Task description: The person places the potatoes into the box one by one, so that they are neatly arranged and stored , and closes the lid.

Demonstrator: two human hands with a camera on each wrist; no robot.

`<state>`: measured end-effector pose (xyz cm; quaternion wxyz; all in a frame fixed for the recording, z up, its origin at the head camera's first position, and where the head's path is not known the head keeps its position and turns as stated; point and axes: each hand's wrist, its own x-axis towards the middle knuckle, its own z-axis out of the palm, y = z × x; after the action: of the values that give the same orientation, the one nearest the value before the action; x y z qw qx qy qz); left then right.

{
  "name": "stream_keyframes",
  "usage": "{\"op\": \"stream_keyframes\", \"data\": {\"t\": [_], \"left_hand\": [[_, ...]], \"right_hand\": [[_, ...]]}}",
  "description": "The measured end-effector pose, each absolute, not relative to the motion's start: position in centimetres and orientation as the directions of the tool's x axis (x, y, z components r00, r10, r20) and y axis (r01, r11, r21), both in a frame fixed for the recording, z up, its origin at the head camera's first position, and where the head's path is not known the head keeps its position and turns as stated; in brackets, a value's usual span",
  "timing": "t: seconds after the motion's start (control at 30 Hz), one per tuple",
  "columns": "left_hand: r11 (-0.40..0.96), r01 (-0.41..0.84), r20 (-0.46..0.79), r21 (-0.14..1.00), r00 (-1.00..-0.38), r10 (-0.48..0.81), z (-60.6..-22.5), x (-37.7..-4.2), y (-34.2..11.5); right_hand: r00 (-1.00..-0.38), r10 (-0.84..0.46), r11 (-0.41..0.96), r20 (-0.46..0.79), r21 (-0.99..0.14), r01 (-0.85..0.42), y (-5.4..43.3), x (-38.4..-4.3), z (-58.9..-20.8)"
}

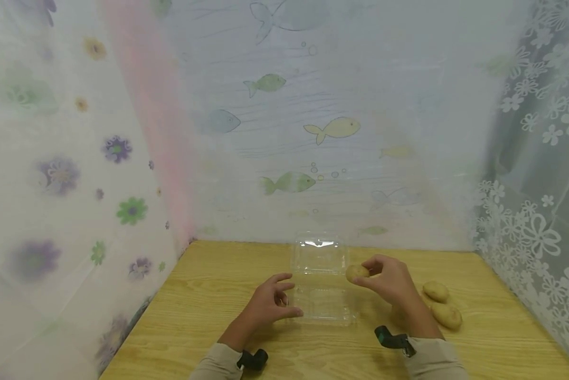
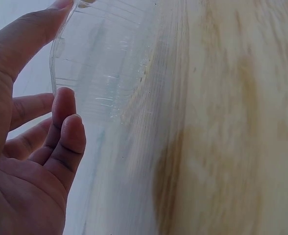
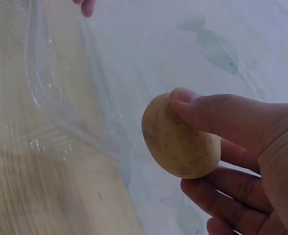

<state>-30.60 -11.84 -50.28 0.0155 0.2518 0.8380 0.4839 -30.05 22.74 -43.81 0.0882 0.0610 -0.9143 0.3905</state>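
A clear plastic clamshell container (image 1: pixel 320 306) lies opened out on the table, its lid (image 1: pixel 319 256) on the far side. My left hand (image 1: pixel 267 302) holds the container's left edge, thumb at the near corner and fingers curled along the side; in the left wrist view the rim runs by the thumb and fingertips. My right hand (image 1: pixel 391 279) pinches a potato (image 3: pixel 180 137) between thumb and fingers, above the table at the container's right side. Right of that forearm lie two more potatoes, a smaller one (image 1: pixel 435 291) and a larger one (image 1: pixel 447 315).
The wood-grain table (image 1: pixel 194 311) reaches back to a white sheet (image 1: pixel 398 95) printed with fish. Flowered sheets hang along the left (image 1: pixel 66 211) and right sides (image 1: pixel 546 221). Black wrist mounts (image 1: pixel 253 360) sit at both cuffs, close above the tabletop.
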Motion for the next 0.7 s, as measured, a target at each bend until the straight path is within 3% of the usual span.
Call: {"op": "stream_keyframes", "data": {"t": [0.7], "left_hand": [[0.413,0.434,0.238,0.800,-0.863,0.446,-50.4,-30.8,-11.9]], "right_hand": [[-0.961,-0.057,0.660,0.270,-0.712,-0.240,19.3,-30.9,-44.1]]}}
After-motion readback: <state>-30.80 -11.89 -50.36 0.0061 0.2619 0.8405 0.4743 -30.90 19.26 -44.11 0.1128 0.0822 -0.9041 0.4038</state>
